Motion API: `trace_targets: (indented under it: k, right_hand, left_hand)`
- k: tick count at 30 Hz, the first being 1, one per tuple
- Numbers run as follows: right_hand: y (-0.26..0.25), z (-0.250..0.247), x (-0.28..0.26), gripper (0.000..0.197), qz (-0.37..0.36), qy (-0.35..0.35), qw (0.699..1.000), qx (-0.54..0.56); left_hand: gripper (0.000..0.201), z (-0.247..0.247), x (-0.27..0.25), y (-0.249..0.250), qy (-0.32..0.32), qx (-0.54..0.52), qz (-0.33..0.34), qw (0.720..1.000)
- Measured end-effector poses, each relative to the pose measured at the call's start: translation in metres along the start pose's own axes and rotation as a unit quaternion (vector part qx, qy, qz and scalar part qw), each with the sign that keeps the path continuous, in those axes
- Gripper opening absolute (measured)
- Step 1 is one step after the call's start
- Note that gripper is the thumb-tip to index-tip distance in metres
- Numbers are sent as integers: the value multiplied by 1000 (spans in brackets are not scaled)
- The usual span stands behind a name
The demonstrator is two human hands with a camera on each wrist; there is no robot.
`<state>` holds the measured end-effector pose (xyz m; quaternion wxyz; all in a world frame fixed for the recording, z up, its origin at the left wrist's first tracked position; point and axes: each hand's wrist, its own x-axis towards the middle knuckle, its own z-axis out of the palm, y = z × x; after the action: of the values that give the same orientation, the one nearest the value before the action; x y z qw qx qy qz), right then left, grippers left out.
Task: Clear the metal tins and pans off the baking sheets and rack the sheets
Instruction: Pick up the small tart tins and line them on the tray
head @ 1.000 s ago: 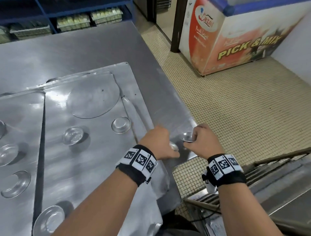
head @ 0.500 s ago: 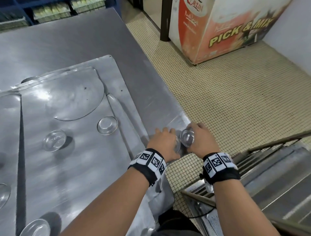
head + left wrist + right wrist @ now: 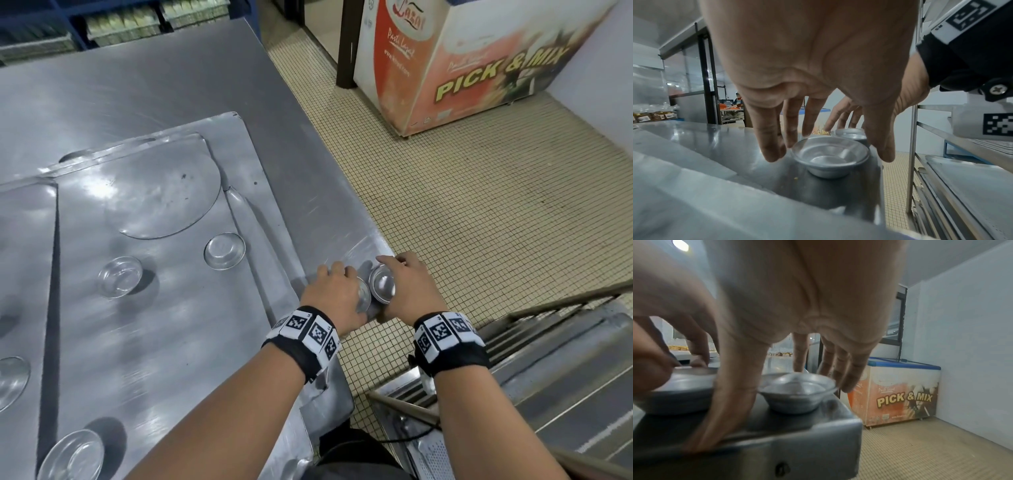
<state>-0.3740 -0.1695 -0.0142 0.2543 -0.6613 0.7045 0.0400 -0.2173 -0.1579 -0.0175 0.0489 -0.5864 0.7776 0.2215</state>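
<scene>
At lower centre of the head view, my left hand (image 3: 334, 294) and right hand (image 3: 409, 291) hovered spread, holding nothing, each directly over its own tin (image 3: 382, 283).

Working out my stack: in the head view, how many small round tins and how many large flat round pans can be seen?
Small round tins: 6
Large flat round pan: 1
Total: 7

head down; wrists close, forward
</scene>
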Motion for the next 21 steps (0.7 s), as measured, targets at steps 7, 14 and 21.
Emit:
trace_targets:
  k: [7,14,21]
  right_hand:
    - [-29,-22,-3,84,-40,-6,997,67]
    - [-125,-23,5,41,-158,-48,984,65]
    - [-220,10,22,40,-222,-63,973,-5]
  left_hand:
    - [43,-25,-23,-32,85,-17,3,996]
    - [35,-55,-60,-121,21,-54,-153,987]
    - [54,-69,-88,-220,32,11,-285,958]
